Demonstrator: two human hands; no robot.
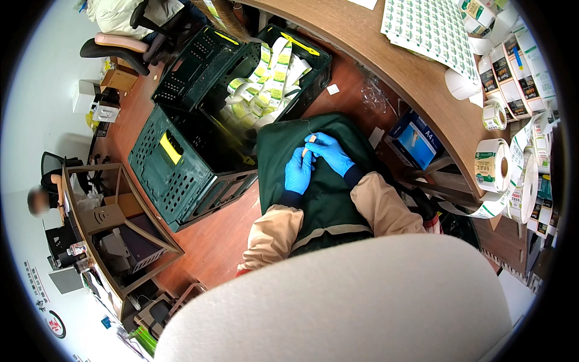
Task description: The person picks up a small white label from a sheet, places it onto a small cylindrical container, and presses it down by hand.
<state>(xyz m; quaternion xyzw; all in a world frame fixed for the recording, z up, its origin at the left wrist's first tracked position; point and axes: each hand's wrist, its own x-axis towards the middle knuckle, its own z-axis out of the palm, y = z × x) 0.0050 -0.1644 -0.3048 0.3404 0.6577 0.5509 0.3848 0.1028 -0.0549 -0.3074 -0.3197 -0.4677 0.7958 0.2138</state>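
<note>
Both my hands wear blue gloves and meet over a dark green apron (338, 205) spread across my lap. My left hand (298, 171) is closed, its fingertips pinching a small tan piece (306, 150) whose kind I cannot make out. From the other side my right hand (332, 152) closes its thumb and fingers on the same piece. A thin thread-like line rises just above the fingertips. Beyond my hands, a dark green crate (313, 63) holds a loose heap of green-and-white label strips (268, 81).
More green crates (175, 175) with yellow handles stand at the left. A curved wooden desk (416, 78) runs along the right, carrying label sheets (428, 33) and label rolls (493, 166). A blue paper box (416, 140) sits beneath it. A person (51, 187) is at the far left.
</note>
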